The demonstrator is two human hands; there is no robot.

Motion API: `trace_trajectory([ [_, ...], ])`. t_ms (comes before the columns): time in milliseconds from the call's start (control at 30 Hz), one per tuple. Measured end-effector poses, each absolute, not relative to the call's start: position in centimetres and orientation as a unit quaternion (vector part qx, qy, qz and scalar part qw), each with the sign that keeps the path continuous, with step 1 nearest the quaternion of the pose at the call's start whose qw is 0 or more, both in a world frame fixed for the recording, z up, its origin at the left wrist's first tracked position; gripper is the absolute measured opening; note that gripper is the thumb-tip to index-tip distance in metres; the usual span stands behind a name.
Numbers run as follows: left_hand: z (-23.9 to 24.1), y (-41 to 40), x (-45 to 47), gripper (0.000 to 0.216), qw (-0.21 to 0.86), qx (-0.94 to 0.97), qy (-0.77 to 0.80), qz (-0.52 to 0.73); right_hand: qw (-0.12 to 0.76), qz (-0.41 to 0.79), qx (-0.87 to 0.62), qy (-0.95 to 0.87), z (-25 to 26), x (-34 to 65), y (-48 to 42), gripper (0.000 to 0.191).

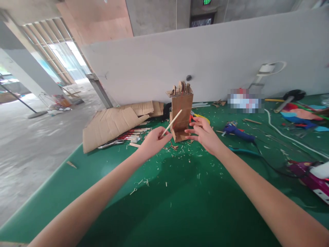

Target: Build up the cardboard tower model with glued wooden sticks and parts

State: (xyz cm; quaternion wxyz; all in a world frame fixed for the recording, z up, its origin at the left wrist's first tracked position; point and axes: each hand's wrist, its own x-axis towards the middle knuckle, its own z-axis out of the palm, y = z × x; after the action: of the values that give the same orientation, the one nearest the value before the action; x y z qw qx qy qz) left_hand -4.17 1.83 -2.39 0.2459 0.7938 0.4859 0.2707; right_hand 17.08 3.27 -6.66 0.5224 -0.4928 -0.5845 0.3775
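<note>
A small upright cardboard tower (182, 111) stands on the green table (164, 206), with small wooden pieces stuck along its top. My left hand (153, 141) pinches a thin wooden stick (172, 122) that slants up across the tower's left side. My right hand (204, 133) is at the tower's lower right corner, its fingers spread and held close to the base; whether they touch it I cannot tell.
Flattened cardboard sheets (113, 125) lie to the left, with several sticks and red-handled tools (131, 136) beside them. A blue glue gun (238, 132) with its cable lies to the right. Wood shavings litter the table. A grey partition wall (218, 58) runs behind.
</note>
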Motion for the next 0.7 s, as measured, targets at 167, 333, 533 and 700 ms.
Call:
trace_trajectory([
  [167, -3.0, 2.4, 0.5, 0.016, 0.302, 0.808, 0.4, 0.312, 0.52, 0.526, -0.433, -0.515, -6.2, 14.8, 1.8, 0.03],
  [333, -5.1, 2.8, 1.8, 0.018, 0.321, 0.779, 0.396, 0.365, 0.562, 0.533, -0.449, -0.446, -7.3, 13.3, 1.6, 0.031],
  [533, -5.2, 2.6, 1.5, 0.013, 0.371, 0.775, 0.348, 0.374, 0.59, 0.595, -0.397, -0.374, -7.5, 12.8, 1.5, 0.027],
  [700, -5.2, 3.2, 1.4, 0.011, 0.406, 0.746, 0.356, 0.39, 0.535, 0.692, -0.354, -0.331, -6.3, 13.5, 0.9, 0.03],
])
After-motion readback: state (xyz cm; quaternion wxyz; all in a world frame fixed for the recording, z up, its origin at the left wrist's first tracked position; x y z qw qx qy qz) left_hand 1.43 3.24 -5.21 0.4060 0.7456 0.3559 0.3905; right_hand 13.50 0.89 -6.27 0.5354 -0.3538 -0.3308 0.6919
